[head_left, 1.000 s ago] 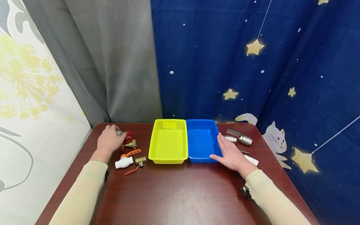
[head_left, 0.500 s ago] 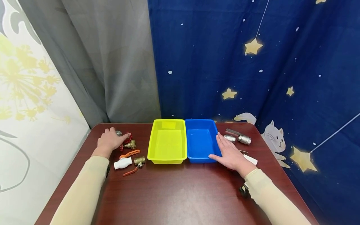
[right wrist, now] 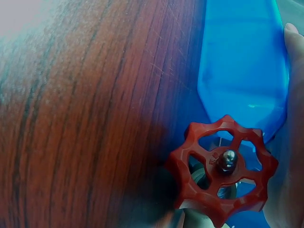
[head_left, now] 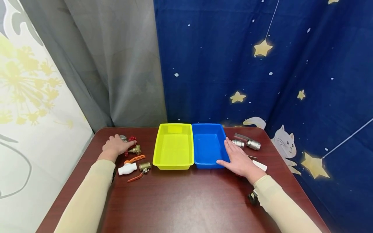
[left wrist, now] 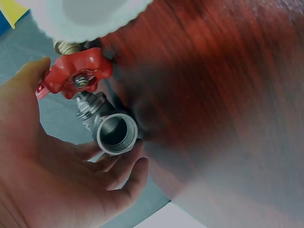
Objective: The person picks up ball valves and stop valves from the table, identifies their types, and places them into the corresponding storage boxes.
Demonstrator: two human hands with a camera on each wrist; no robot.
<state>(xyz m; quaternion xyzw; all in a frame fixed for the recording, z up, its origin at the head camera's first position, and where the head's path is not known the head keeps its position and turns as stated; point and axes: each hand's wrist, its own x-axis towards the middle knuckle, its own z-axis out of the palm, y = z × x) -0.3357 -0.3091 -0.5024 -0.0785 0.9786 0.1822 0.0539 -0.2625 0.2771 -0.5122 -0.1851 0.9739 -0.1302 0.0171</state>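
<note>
At the left, my left hand [head_left: 113, 147] bends its fingers around the steel body [left wrist: 116, 133] of a gate valve. Its thumb reaches the valve's red handwheel [left wrist: 78, 71]. Just beside it lies a brass valve [head_left: 135, 149]. Nearer the front are a white valve with an orange lever [head_left: 127, 168] and a brass ball valve with a red-orange lever [head_left: 144, 166]. My right hand [head_left: 239, 159] has straight fingers and overlaps the right rim of the blue tray [head_left: 208, 165]. Below its palm stands a valve with a red handwheel [right wrist: 223, 171], hidden in the head view.
A yellow tray [head_left: 174, 167] stands against the blue one at the table's middle. Steel valves [head_left: 253, 144] and a white piece [head_left: 260, 165] lie at the right. Curtains [head_left: 204, 81] hang behind the dark red wooden table [head_left: 186, 204].
My left thumb has spread outward from the fingers toward the red handwheel, and the left hand has shifted slightly. My right hand keeps its place by the blue tray.
</note>
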